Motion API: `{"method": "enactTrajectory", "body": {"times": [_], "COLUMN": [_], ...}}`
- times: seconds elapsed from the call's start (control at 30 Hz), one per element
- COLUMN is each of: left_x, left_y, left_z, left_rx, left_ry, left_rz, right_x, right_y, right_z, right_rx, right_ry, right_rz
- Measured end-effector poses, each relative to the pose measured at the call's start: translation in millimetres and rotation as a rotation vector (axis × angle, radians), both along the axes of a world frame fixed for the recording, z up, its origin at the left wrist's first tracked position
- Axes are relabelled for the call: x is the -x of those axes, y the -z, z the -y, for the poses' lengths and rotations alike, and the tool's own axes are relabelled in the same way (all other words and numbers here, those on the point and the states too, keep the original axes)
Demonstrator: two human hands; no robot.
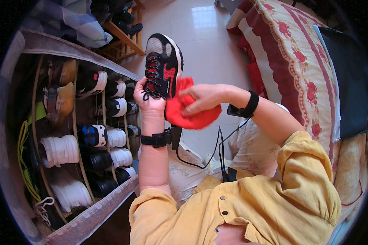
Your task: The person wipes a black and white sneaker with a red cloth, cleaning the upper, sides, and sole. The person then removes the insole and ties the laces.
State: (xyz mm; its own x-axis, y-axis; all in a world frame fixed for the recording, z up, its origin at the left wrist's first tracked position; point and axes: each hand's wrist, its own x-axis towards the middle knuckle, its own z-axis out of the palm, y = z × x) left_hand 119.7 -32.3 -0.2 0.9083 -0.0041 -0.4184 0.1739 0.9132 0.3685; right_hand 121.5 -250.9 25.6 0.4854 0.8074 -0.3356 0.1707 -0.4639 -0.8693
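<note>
A black sneaker (164,67) with red panels, a grey toe and a white sole edge points away from me. My left hand (148,98) supports it near the heel, its thumb along the left side by the laces; most of the fingers are hidden beneath the shoe. Bunched in my right hand (204,98) is a red cloth (198,119), which lies against the right side of the shoe near the heel. The fingers of that hand curl over the cloth.
At my left stands a fabric-sided shoe rack (79,171) holding several pairs, among them white sneakers (60,150). Beyond it is a wooden rack (129,43) with dark footwear. A bed with a floral cover (290,53) lies to the right. Black cables (204,166) hang above my lap.
</note>
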Motion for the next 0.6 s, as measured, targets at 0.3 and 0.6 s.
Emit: {"method": "enactTrajectory", "body": {"times": [0.3,0.6], "left_x": [1.8,5.3], "left_y": [-9.9,-8.5], "left_z": [15.7,22.8], "left_rx": [0.124,0.074], "left_ry": [0.266,0.253], "left_rz": [0.02,0.179], "right_x": [-39.0,-30.1], "right_y": [-7.8,10.6], "right_z": [16.0,-2.7], "right_rx": [-0.331,-0.322], "right_ry": [0.814,0.811], "right_rz": [0.568,0.487]}}
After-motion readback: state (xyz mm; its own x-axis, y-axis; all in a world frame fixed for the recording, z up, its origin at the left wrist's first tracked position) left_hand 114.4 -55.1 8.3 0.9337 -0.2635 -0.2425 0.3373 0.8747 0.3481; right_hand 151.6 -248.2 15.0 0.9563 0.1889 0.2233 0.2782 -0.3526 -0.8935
